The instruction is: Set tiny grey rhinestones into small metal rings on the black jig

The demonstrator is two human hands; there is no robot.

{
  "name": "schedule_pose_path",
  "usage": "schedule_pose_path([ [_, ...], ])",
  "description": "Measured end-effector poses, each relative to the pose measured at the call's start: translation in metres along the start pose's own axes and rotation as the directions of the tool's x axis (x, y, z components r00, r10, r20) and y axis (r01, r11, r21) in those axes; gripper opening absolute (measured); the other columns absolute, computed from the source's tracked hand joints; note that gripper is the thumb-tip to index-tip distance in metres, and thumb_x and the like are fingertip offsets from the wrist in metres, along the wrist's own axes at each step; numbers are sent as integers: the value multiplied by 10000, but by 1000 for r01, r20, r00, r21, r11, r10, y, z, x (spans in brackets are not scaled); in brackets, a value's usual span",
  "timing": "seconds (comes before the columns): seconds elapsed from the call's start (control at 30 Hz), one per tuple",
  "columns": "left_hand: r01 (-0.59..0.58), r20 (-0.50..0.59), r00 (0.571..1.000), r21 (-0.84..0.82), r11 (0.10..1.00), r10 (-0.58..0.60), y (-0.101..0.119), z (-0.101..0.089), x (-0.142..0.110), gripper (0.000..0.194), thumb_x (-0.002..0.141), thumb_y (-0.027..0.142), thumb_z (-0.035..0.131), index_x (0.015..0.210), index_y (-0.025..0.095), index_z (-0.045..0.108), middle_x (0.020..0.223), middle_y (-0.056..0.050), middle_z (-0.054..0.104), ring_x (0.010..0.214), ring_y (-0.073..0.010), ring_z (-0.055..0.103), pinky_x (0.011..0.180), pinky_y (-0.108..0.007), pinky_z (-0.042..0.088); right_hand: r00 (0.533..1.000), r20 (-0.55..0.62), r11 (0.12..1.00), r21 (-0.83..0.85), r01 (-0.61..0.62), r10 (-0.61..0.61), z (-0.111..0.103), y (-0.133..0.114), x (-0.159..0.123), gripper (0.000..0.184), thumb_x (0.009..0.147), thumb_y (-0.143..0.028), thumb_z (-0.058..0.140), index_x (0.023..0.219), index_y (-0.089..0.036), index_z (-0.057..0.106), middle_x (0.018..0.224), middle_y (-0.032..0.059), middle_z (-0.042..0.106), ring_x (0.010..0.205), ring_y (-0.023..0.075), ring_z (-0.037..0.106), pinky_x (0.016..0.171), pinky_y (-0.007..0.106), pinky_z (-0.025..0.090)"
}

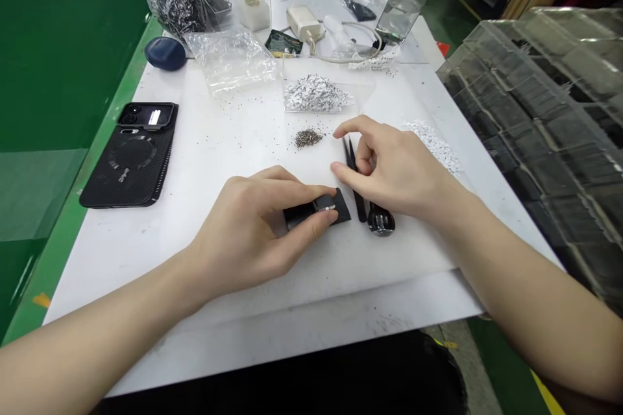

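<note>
My left hand [257, 224] is closed on a small black part [342, 206], pinched between thumb and fingers low over the white work sheet. A small white and silver piece shows on it by the fingertips; the hand hides much of the rest. To the right, my right hand [389, 165] has its thumb and index finger apart, with nothing between them. Black tweezers [357, 188] lie beside and partly behind that hand. A shiny black rounded object [381, 220] sits below the hand. Ahead of both hands lies a pile of tiny brownish metal bits [309, 137].
Small white pieces fill a clear tray [316, 96]; more white pieces [433, 142] lie at right. A black phone [134, 155] lies left. At the back are plastic bags [233, 61], a white charger [303, 23] and a liquid-filled container [399, 16]. Stacked clear boxes [530, 97] stand right.
</note>
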State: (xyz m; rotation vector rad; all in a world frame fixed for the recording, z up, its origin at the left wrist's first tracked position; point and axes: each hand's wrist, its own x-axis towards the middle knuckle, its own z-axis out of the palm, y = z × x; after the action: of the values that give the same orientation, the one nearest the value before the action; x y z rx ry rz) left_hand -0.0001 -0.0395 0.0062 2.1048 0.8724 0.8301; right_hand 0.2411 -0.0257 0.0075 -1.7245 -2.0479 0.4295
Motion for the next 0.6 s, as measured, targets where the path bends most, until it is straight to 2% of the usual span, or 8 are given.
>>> schedule_pose_path([
  [0.13, -29, -3, 1000, -12, 1000, 29, -1, 1, -1, 209, 1019, 244, 781, 1183, 207, 906, 1009, -31, 891, 875, -183, 820, 773, -267, 663, 1000, 10, 996, 89, 11, -12, -1, 7, 5, 317, 831, -158, 778, 1136, -238, 812, 595, -81, 567, 529, 144, 491, 611, 350, 395],
  [0.2, -54, -23, 998, -26, 998, 53, -2, 1, -2, 203, 1015, 234, 779, 1174, 211, 904, 995, -33, 891, 867, -187, 817, 754, -274, 672, 998, -41, 945, 323, 50, -39, -4, 11, 8, 218, 813, -123, 801, 989, -243, 847, 583, -69, 565, 510, 126, 449, 573, 342, 384],
  [0.27, -59, -32, 998, -48, 997, 58, -2, 1, -2, 198, 1011, 226, 777, 1163, 213, 902, 1003, -43, 892, 867, -198, 819, 734, -288, 681, 989, -144, 798, 593, 106, -24, -13, 17, 12, 119, 868, -174, 813, 929, -265, 860, 637, -34, 656, 554, 142, 535, 549, 330, 424],
  [0.37, -54, -19, 998, -90, 994, 52, -2, 1, -3, 188, 1009, 201, 769, 1144, 198, 899, 1051, -65, 896, 918, -211, 832, 753, -299, 696, 952, -303, 614, 759, 217, 37, -34, 23, 21, 289, 1101, -310, 581, 1062, -363, 862, 914, -17, 846, 998, 161, 796, 625, 256, 538],
  [0.43, -51, -12, 999, -111, 993, 50, -2, 1, -4, 189, 1011, 184, 761, 1143, 182, 896, 1063, -74, 896, 935, -209, 836, 773, -293, 698, 950, -305, 527, 820, 224, 69, -43, 25, 28, 504, 1190, -308, 375, 1089, -393, 862, 1343, -100, 845, 1431, 113, 701, 736, 191, 581],
  [0.5, -45, -2, 999, -119, 992, 45, -3, 2, -4, 197, 1015, 184, 756, 1156, 169, 892, 1067, -77, 895, 938, -207, 836, 780, -289, 698, 966, -238, 496, 853, 161, 97, -41, 26, 34, 448, 1198, -363, 408, 1111, -396, 846, 1574, -141, 732, 1568, 135, 606, 766, 174, 603],
  [0.57, -71, -18, 997, -128, 989, 70, -7, 4, -4, 203, 1021, 198, 750, 1168, 169, 888, 1049, -71, 895, 916, -206, 830, 783, -296, 699, 967, -186, 518, 852, 69, 177, -28, 23, 37, 246, 1131, -487, 613, 1111, -349, 815, 1453, -23, 817, 1429, 199, 730, 684, 195, 616],
  [0.6, -90, -28, 996, -132, 987, 87, -9, 5, -5, 205, 1025, 208, 747, 1174, 174, 884, 1038, -65, 894, 898, -205, 826, 784, -300, 699, 959, -177, 546, 837, 29, 222, -19, 21, 37, 234, 1074, -530, 714, 1086, -310, 794, 1223, 42, 884, 1256, 222, 816, 603, 205, 596],
])
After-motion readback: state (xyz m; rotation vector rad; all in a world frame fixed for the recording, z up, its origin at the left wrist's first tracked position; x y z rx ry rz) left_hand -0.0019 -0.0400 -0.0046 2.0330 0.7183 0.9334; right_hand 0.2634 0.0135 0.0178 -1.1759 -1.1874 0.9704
